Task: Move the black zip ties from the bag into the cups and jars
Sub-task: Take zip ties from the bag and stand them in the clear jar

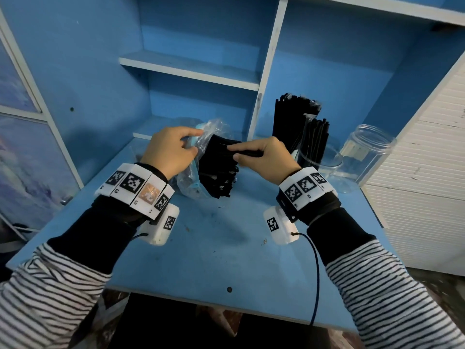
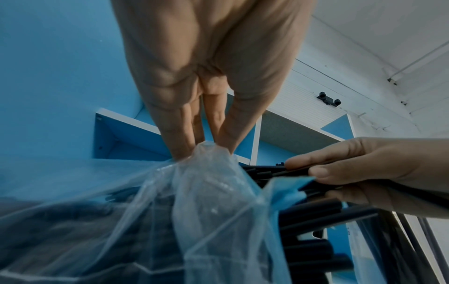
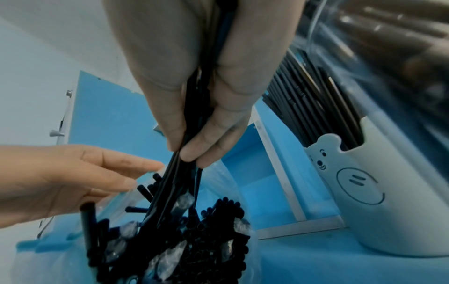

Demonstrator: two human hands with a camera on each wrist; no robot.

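Note:
A clear plastic bag (image 1: pixel 191 177) with a blue strip lies on the blue desk, and a thick bundle of black zip ties (image 1: pixel 219 172) sticks out of its mouth. My left hand (image 1: pixel 196 141) pinches the bag's upper edge (image 2: pixel 204 151). My right hand (image 1: pixel 232 151) pinches a few zip ties (image 3: pixel 179 173) at the top of the bundle (image 3: pixel 194 240), thumb against fingers (image 3: pixel 209 149). To the right, a white bear cup (image 3: pixel 359 201) and a clear cup (image 1: pixel 317 159) both hold upright zip ties (image 1: pixel 294 114). A clear jar (image 1: pixel 364 157) stands empty.
The desk (image 1: pixel 226 243) sits in a blue shelving unit with a shelf (image 1: pixel 191 69) and a white upright divider (image 1: pixel 266 79) just behind the bag. A white panelled wall (image 1: pixel 427 185) borders the desk on the right. A wrist cable (image 1: pixel 315 273) trails over the front edge.

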